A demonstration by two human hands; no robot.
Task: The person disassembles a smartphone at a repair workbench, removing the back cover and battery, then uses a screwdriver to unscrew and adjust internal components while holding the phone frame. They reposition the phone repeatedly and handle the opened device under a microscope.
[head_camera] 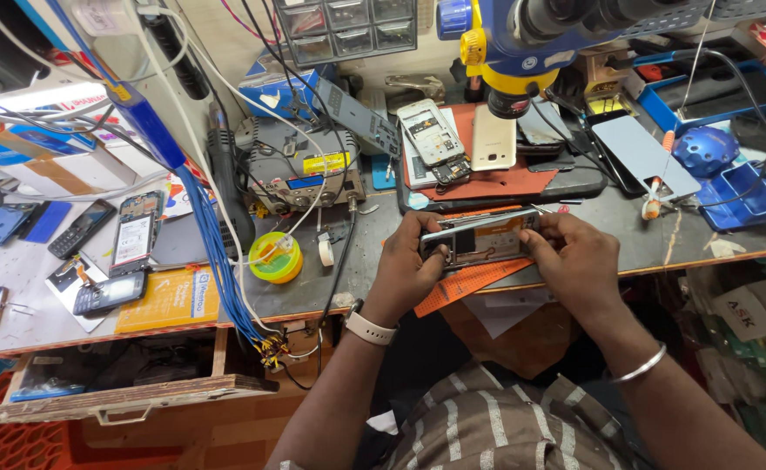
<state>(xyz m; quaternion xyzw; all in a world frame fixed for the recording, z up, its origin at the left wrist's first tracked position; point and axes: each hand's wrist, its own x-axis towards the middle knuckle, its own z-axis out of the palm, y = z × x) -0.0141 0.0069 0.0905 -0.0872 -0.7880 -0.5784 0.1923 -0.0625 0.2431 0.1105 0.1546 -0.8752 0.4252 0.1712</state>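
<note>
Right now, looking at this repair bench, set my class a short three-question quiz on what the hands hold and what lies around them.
1. True or false: both hands grip the opened phone at once.
2. Which thing lies on the bench just left of the left hand?
A. a yellow-green tape roll
B. a blue bowl
C. a white mug
3. Fill in: under the microscope, several phones lie on a ______ mat.

Key
1. True: the left hand holds its left end, the right hand its right end.
2. A: the yellow-green tape roll.
3. Red: the red mat.
</note>
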